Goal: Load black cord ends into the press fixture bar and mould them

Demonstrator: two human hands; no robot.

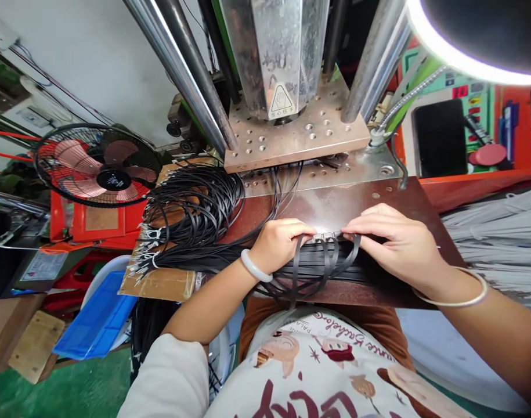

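My left hand (pixel 284 241) is closed, its thumb and fingertips pinching a black flat cable at the left end of a row of small metal pieces (pixel 326 237). At the row's right end, my right hand (pixel 389 238) pinches another black cable between thumb and fingers. Several black cables (pixel 330 258) curve down in loops between the two hands. Below and beside them, a flat bundle of black cables (pixel 213 257) runs along the brown table (pixel 404 203). A large coiled bundle (pixel 204 200) with white-tipped ends lies at the left on cardboard.
A metal press plate (pixel 300 136) on steel columns stands just beyond my hands. A fan (pixel 112 177) is at the left, over red bins. A ring lamp (pixel 443 52), a phone (pixel 439 138) in an orange tray and grey cable bundles (pixel 500 232) are at the right.
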